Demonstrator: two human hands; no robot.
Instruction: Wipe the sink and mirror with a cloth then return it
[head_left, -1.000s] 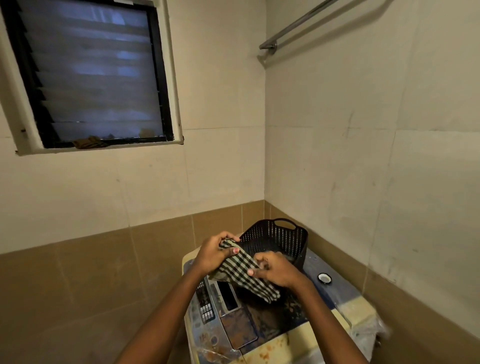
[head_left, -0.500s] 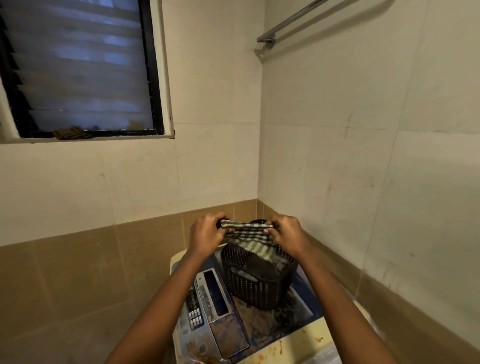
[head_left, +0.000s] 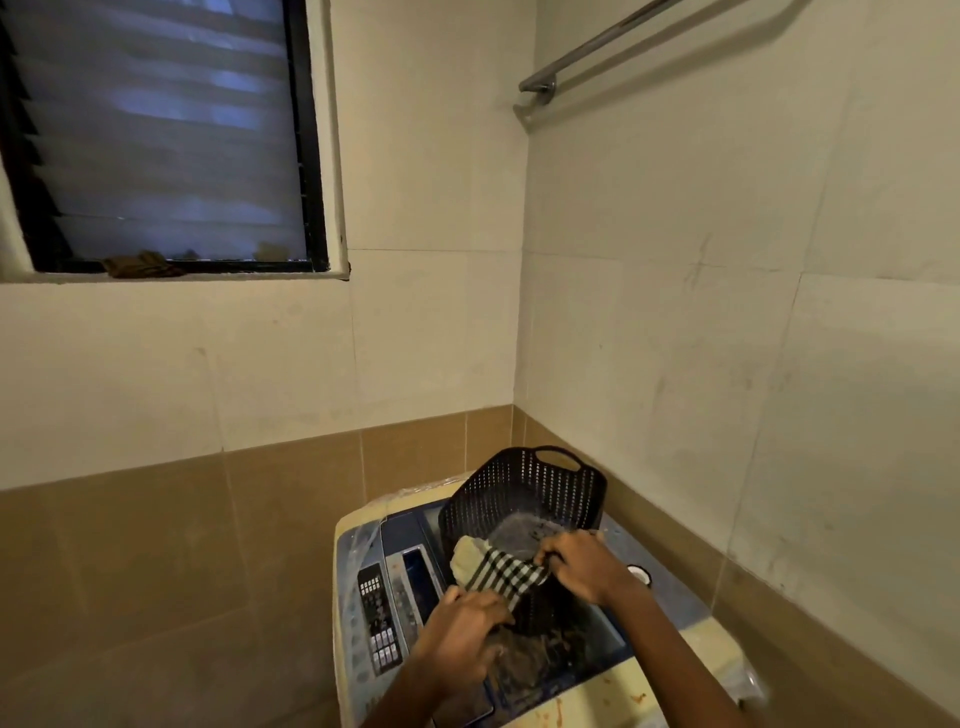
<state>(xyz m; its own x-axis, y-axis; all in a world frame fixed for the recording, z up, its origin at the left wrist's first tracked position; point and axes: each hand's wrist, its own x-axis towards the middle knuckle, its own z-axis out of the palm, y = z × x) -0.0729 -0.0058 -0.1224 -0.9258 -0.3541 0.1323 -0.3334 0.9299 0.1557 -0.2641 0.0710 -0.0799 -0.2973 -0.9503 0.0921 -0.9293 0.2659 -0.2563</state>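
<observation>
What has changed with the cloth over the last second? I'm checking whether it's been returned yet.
The checked cloth, stretched level above the basket half a second ago, has come down to its near rim. The left hand and right hand still grip it. The basket stays on the washing machine.

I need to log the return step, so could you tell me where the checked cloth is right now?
In the head view it is low and right of centre: the checked cloth is stretched between the left hand and right hand, over the near rim of the black basket.
</observation>
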